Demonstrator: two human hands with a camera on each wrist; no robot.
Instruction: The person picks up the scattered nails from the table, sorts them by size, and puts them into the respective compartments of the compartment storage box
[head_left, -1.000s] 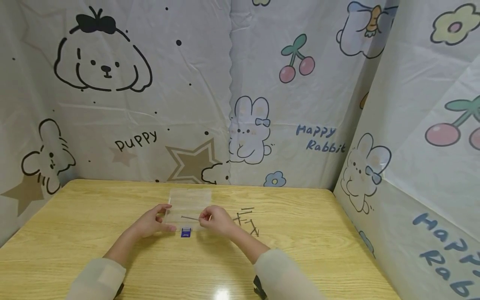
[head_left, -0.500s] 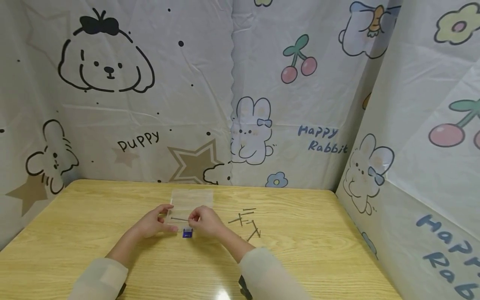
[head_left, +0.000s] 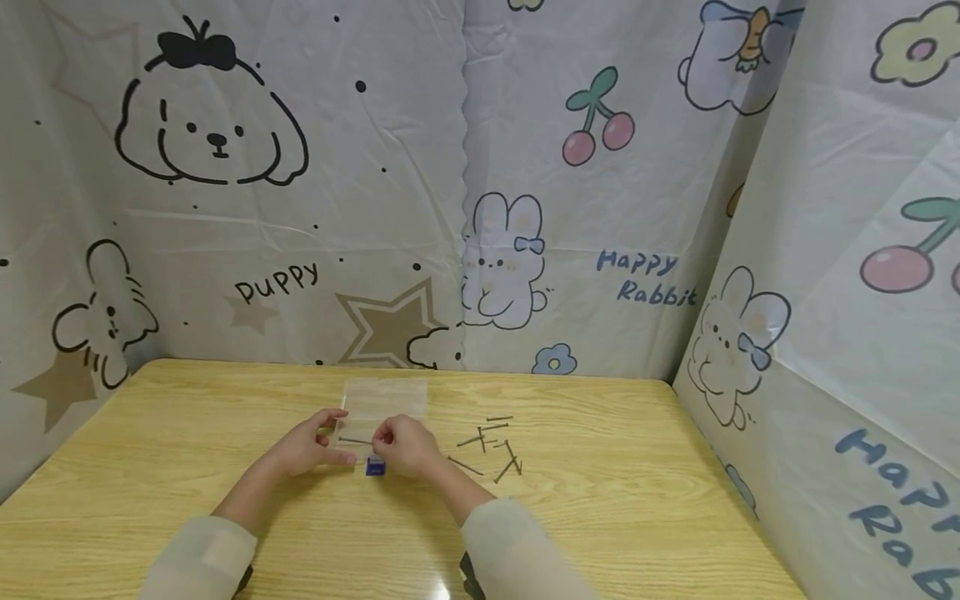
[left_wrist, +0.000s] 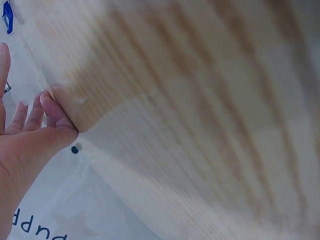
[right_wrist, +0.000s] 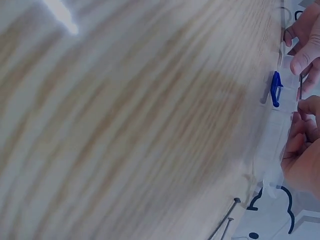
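A clear plastic box lies on the table with its lid raised toward the back and a blue latch at its front. My left hand grips the box's left end, thumb at the front and fingers behind. Between thumb and fingertips, my right hand pinches a long nail, held level over the box with its far end pointing left. In the right wrist view, the blue latch shows beside both hands. The right hand hides the box's right part.
Several loose nails lie scattered on the wooden table to the right of the box, one nail close to the right forearm. A printed cloth hangs along the table's back and sides.
My right hand has moved left with the nail, bringing it farther over the box toward my left hand. Another nail has come into view from behind the right wrist. The left hand stays put.
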